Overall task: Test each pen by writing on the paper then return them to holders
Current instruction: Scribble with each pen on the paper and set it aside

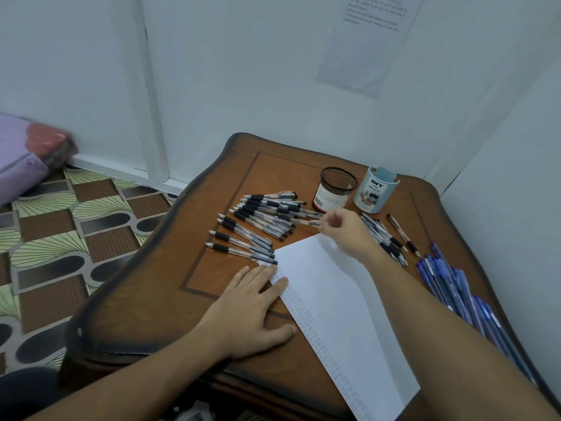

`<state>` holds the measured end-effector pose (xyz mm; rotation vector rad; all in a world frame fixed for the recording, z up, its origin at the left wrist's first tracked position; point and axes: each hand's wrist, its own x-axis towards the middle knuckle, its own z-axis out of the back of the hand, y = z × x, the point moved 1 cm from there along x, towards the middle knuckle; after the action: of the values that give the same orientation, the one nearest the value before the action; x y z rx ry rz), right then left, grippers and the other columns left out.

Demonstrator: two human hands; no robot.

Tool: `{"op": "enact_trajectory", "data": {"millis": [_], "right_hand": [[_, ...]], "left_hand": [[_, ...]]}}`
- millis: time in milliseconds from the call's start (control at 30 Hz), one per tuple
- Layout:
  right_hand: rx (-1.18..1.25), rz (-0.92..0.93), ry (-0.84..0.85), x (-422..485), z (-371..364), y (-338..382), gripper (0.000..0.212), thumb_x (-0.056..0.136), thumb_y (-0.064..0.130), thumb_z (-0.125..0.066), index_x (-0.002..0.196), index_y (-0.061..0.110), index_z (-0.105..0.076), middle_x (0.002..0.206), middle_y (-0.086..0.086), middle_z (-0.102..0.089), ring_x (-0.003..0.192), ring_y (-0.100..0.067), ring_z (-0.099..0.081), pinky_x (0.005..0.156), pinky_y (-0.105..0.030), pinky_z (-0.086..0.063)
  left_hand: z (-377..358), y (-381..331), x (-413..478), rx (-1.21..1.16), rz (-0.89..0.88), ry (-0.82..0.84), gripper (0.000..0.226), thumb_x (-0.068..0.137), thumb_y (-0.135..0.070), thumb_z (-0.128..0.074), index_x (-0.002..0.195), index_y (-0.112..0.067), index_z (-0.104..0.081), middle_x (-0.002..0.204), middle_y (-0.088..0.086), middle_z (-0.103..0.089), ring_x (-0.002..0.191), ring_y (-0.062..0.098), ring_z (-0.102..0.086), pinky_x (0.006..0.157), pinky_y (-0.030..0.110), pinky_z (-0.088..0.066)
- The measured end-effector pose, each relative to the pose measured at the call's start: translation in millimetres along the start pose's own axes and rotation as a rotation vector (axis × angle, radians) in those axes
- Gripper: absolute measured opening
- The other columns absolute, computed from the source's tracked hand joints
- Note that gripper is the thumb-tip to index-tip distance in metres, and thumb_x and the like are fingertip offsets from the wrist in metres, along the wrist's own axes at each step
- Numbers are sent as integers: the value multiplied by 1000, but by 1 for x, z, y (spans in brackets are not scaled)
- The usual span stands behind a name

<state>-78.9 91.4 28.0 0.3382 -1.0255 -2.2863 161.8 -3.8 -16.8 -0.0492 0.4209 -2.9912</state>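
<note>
A white sheet of paper [334, 299] lies on the brown wooden table [170, 287], with rows of small marks down its left edge. My left hand [255, 311] lies flat with fingers spread, pressing the paper's left edge. My right hand [343, 227] reaches past the paper's top corner and pinches the end of a black-grip pen [306, 221] at the edge of a pile of several black-grip pens [258, 223]. A black mesh holder [335, 189] and a pale blue holder [376, 191] stand behind; no pens show above their rims.
More black-grip pens [382, 235] lie right of my right hand, and one brownish pen [403, 235] beside them. Several blue pens [461, 293] lie along the table's right edge. White walls close in behind and to the right. Patterned floor lies to the left.
</note>
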Motion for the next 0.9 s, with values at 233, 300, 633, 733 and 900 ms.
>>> {"op": "enact_trajectory", "data": {"millis": [233, 300, 633, 733, 900], "right_hand": [[1013, -161, -279, -56, 18, 19, 11, 105, 26, -47, 102, 19, -54, 104, -10, -75, 94, -25, -70, 84, -42, -57], [1170, -156, -285, -72, 18, 21, 14, 107, 32, -38, 106, 22, -48, 79, -5, -72, 75, -24, -71, 77, -48, -60], [1077, -193, -153, -110, 5, 15, 15, 104, 18, -47, 113, 26, -55, 66, -4, -46, 47, -10, -30, 40, -17, -22], [1106, -137, -118, -114, 5, 13, 21, 99, 16, -55, 118, 23, -52, 57, -3, -39, 48, -11, -32, 41, -21, -30], [1112, -200, -22, -120, 8, 9, 46, 107, 31, -36, 94, 4, -72, 57, -9, -55, 65, -22, -58, 72, -35, -47]], "left_hand": [[3, -3, -1, -6, 13, 16, 95, 76, -85, -17, 156, -34, -12, 164, -2, -2, 149, 13, 4, 112, 25, 19], [3, -3, -1, 7, 9, 12, 97, 75, -88, -15, 155, -34, -12, 164, -2, -3, 149, 13, 3, 112, 25, 19], [3, -4, 0, -12, 2, 4, 99, 71, -86, -13, 155, -33, -14, 164, -2, -5, 150, 14, 0, 112, 25, 16], [3, -3, 0, -6, 2, 5, 100, 73, -91, -16, 155, -34, -15, 164, -2, -5, 149, 14, 0, 113, 25, 16], [0, -2, 1, 12, 8, -8, 101, 70, -86, -13, 155, -33, -15, 164, -3, -4, 149, 12, 1, 113, 25, 15]]}}
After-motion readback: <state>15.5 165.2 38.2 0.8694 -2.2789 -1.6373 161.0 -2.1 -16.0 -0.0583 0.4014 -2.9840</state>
